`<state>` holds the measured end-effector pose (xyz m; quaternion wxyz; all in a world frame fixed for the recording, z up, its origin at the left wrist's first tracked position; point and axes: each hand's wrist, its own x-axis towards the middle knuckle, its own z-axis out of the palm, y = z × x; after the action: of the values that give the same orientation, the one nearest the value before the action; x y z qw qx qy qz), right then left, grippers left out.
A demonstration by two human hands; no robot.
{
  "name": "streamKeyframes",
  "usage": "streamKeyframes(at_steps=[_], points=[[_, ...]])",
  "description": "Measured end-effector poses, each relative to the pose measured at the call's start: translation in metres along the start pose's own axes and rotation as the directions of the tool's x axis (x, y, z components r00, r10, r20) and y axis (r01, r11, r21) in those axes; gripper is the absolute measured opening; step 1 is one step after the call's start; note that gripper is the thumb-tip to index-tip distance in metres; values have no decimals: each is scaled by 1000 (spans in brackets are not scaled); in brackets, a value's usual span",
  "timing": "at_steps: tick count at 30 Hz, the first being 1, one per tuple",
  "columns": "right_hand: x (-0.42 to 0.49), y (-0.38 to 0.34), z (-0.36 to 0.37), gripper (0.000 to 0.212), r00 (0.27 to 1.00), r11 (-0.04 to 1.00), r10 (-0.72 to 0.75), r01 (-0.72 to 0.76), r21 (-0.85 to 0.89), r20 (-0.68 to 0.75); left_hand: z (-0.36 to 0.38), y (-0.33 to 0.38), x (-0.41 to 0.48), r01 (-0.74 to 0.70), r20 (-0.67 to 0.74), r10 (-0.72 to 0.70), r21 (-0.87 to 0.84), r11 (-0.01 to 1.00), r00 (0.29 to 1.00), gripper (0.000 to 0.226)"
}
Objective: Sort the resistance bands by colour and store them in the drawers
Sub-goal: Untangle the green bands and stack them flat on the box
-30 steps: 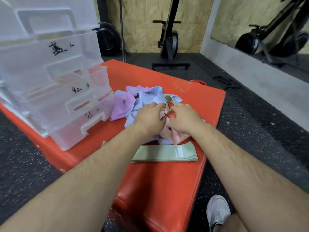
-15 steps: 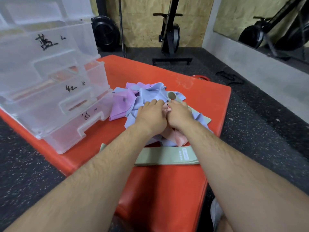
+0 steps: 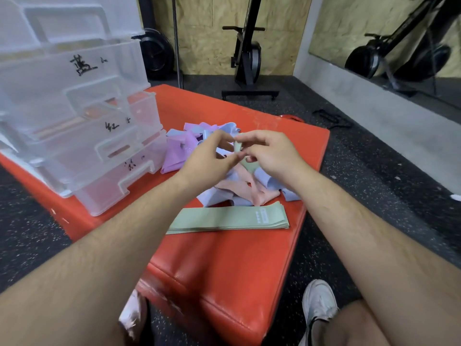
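- Hands raised together over a heap of bands [image 3: 219, 176] on a red worktop [image 3: 224, 258].
- Left hand [image 3: 209, 158] with fingers curled, thumb and forefinger tips meeting at a green band [image 3: 238, 147]; pinching it, by the look.
- Right hand [image 3: 269, 153] likewise closed on the same green band from the other side, fingertips touching those of the left.
- Green band lifted clear at its top end, lower part trailing down into the heap between the hands.
- Heap: lilac bands [image 3: 178, 156] at left, pale blue ones [image 3: 214, 196] at back and front, pink ones [image 3: 243, 187] in the middle, all tangled and overlapping.
- Green stack [image 3: 229, 218] laid flat and neat just in front of the heap, near the worktop's front edge, apart from the hands.
- Drawers [image 3: 74, 116], clear plastic, standing at the worktop's left; several pulled part-way out, each front marked with black handwriting.
- Pink bands visible inside a middle drawer; contents of the rest unclear.
- Shoes [image 3: 318, 300] on dark speckled floor [image 3: 374, 171] below.
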<state>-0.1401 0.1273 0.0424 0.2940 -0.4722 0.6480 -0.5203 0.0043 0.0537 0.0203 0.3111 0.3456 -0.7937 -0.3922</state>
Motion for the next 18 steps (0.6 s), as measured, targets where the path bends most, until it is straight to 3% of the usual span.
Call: streamKeyframes(at_steps=[6, 10, 14, 18], points=[[-24, -4, -5, 53, 977, 995, -6, -15, 97, 212, -18, 5, -25, 115, 7, -115, -100, 988, 993, 28], [-22, 11, 6, 43, 992, 988, -13, 32, -154, 125, -27, 1, -35, 143, -13, -144, -38, 989, 990, 26], [-16, 23, 17, 47, 963, 901, -45, 153, -406, 265, -37, -6, -41, 158, 54, -156, -20, 987, 986, 28], [-12, 25, 32, 15, 955, 874, -34, 171, -454, 295, -44, -10, -44, 158, 56, -158, -5, 987, 986, 26]])
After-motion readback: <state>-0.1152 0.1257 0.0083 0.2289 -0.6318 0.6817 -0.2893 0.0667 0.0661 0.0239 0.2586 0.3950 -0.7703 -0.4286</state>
